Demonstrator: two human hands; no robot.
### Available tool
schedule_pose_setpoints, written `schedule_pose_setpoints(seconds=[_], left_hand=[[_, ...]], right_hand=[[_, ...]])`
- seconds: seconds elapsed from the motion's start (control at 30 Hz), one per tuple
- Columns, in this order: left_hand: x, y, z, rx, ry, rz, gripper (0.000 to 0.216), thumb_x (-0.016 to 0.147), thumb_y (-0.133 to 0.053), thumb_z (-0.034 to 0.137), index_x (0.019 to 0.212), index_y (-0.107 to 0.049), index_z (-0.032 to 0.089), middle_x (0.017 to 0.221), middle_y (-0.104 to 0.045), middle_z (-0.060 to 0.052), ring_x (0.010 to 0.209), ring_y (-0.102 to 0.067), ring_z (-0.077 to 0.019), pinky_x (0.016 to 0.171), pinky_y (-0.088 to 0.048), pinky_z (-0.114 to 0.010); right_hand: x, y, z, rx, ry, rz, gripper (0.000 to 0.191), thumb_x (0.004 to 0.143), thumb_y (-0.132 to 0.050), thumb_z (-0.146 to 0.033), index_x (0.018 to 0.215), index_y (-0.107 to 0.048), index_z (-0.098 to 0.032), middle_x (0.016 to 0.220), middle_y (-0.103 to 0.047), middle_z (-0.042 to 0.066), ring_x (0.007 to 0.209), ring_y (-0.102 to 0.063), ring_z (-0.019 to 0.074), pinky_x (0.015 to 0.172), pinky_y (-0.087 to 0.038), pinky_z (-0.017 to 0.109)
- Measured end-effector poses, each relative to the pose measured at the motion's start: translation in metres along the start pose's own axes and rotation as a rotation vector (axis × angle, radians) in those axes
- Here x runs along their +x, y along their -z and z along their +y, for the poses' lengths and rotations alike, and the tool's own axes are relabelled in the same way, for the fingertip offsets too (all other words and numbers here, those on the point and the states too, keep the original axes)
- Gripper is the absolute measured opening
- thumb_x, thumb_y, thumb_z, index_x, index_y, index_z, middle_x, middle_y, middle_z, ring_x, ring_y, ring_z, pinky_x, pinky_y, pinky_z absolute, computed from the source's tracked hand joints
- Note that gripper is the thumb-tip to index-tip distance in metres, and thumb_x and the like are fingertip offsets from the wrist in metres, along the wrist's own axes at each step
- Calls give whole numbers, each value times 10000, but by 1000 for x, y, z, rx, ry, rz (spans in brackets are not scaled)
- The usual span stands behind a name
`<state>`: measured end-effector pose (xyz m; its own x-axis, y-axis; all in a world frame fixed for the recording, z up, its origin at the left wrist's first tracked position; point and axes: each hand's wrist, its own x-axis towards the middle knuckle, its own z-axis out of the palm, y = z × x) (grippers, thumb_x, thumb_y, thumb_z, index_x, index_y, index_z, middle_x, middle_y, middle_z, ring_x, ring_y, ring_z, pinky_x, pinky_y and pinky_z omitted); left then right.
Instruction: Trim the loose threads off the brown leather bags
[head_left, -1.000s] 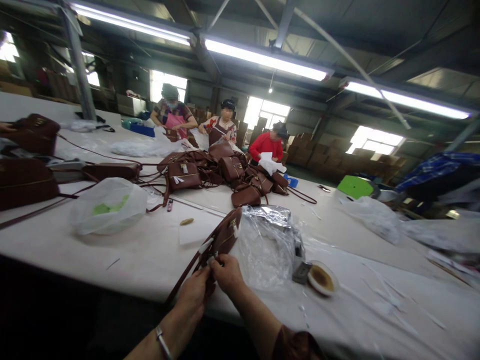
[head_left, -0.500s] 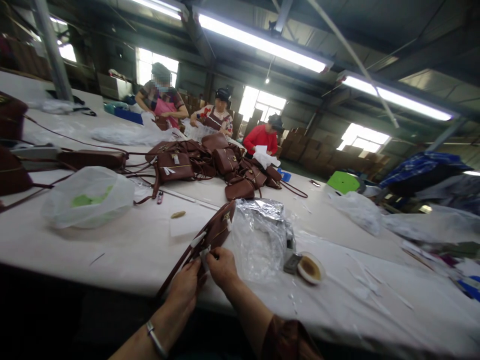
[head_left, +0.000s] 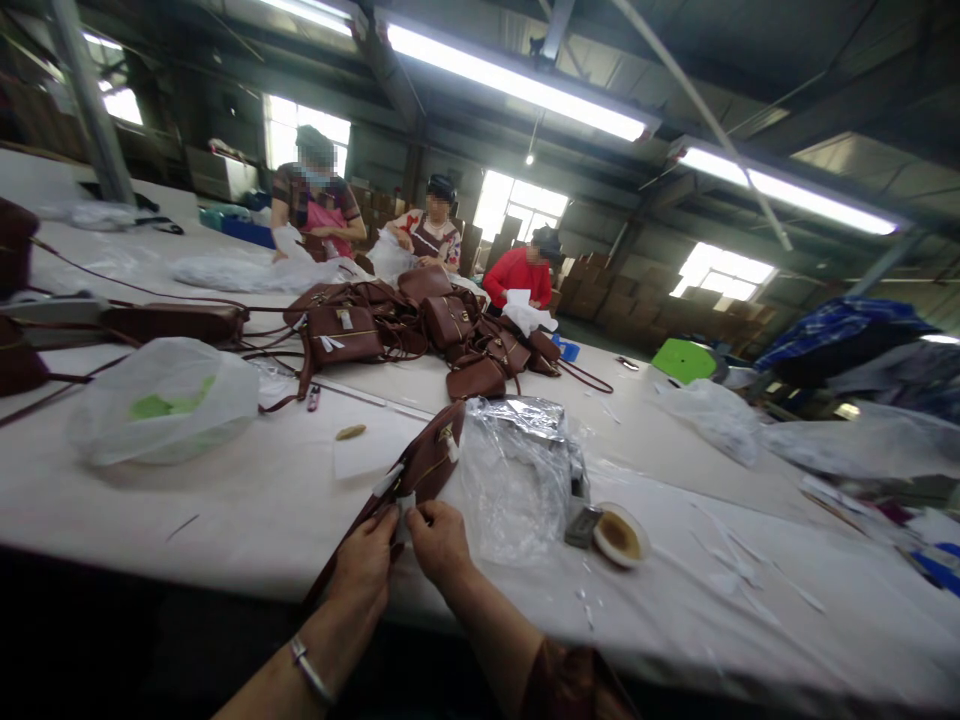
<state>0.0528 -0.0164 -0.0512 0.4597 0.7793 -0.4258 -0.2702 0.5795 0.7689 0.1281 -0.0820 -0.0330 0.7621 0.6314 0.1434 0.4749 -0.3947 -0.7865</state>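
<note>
A brown handbag [head_left: 433, 462] with a gold zip stands tilted near the table's front edge, its strap trailing down to the left. My left hand [head_left: 365, 562] is closed on the bag's near end, thumb up beside a small white wrapping [head_left: 406, 502]. From the other side my right hand [head_left: 441, 543] pinches that wrapping between thumb and fingers. Whether it is paper or soft foam I cannot tell. Another white wrapped piece shows on the bag's upper left side. The palms hide the bag's lowest part.
Clear plastic bags [head_left: 514, 490] lie right of the handbag, beside a round dish [head_left: 619, 535] with brown contents. Several brown handbags [head_left: 341, 335] are heaped farther back. A translucent bag [head_left: 169, 400] with green pieces sits left. Three people work across the table [head_left: 247, 520].
Both hands stay at the handbag and the wrapping, with small finger shifts. The view has moved slightly. Across the table, the person in the pink apron has moved their arms.
</note>
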Motion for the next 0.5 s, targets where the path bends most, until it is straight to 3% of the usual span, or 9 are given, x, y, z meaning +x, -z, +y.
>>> schedule_pose_setpoints(seconds=[0.23, 0.5], left_hand=[[-2, 0, 2, 7, 15, 41, 89, 735, -718, 226, 782, -704, 151, 812, -696, -35, 657, -618, -124, 568, -472, -238], [-8, 1, 2, -3, 48, -17, 79, 764, -704, 206, 779, -701, 128, 773, -718, -72, 654, -660, -153, 573, -506, -243]], right_hand=[[4, -7, -1, 53, -35, 8, 244, 803, -562, -229, 618, -707, -162, 574, -621, -2, 573, -522, 122, 575, -376, 213], [1, -16, -1, 83, -16, 43, 291, 830, -557, -270, 584, -672, -167, 572, -597, -7, 573, -509, 125, 575, -378, 221]])
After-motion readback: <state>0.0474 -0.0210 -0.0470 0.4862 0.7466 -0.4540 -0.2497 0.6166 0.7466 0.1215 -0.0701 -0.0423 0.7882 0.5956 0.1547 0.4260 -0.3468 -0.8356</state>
